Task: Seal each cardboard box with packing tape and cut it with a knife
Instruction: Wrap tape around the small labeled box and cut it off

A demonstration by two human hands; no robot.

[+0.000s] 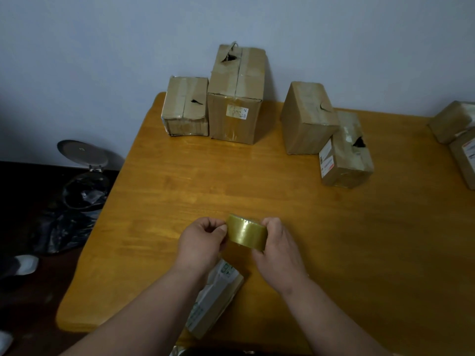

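Observation:
A roll of yellowish packing tape (246, 232) is held above the wooden table (334, 240) near its front. My right hand (277, 249) grips the roll from the right side. My left hand (203, 242) pinches the roll's left edge with thumb and fingers. Under my forearms lies a small flat cardboard box (214, 301) with a white label. At the back stand several taped cardboard boxes: a small one (186, 106), a tall one (236, 96), a tilted one (307, 118) and a lower one (345, 152). I see no knife.
More boxes (457, 134) sit at the table's right edge. An open pedal bin (84, 170) with a black bag stands on the dark floor to the left. A pale wall rises behind the table.

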